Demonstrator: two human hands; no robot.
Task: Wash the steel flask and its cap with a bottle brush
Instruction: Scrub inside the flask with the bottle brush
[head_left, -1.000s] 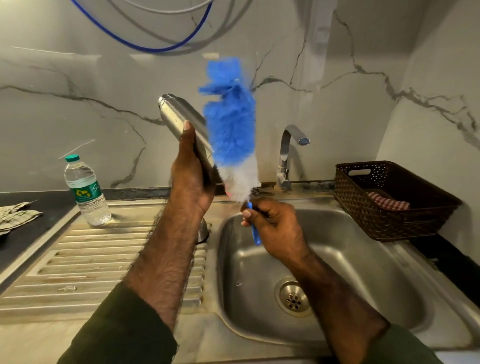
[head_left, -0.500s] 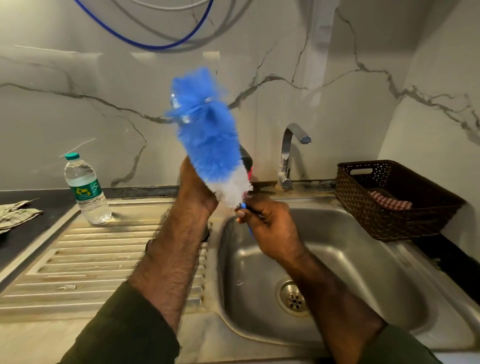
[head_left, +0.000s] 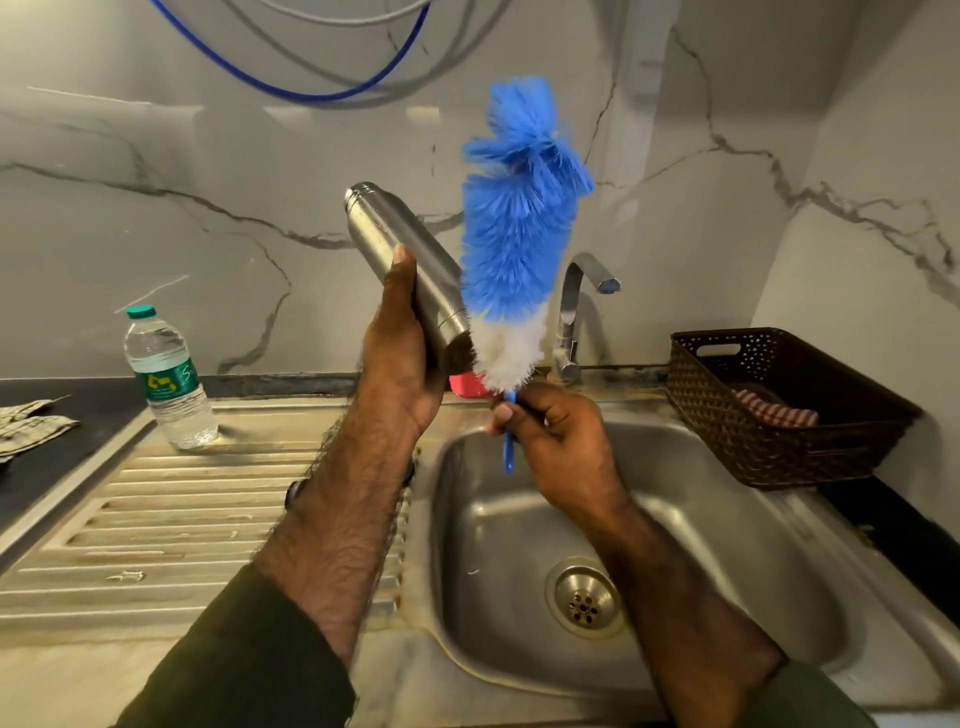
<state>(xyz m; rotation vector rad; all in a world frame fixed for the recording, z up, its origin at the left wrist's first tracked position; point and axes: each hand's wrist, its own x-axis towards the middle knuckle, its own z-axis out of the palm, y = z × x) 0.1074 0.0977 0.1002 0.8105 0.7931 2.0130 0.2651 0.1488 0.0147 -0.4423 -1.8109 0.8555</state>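
The left hand (head_left: 400, 364) wraps the steel flask (head_left: 410, 270) mid-body, tilting it above the sink (head_left: 779, 545) edge so its side faces the bristles. The bottle brush (head_left: 519, 234) stands upright alongside, touching the flask. The right hand (head_left: 556, 441) pinches its handle closed, apparently for scrubbing control.

Dark olive-green long sleeves (head_left: 244, 660) are pushed up both hairy forearms; a dark band (head_left: 294, 494) circles the left wrist.

brush (head_left: 519, 234) blue, white base | flask (head_left: 410, 260) silver | basket (head_left: 779, 415) brown (perforated) | cloth (head_left: 776, 413) red-striped
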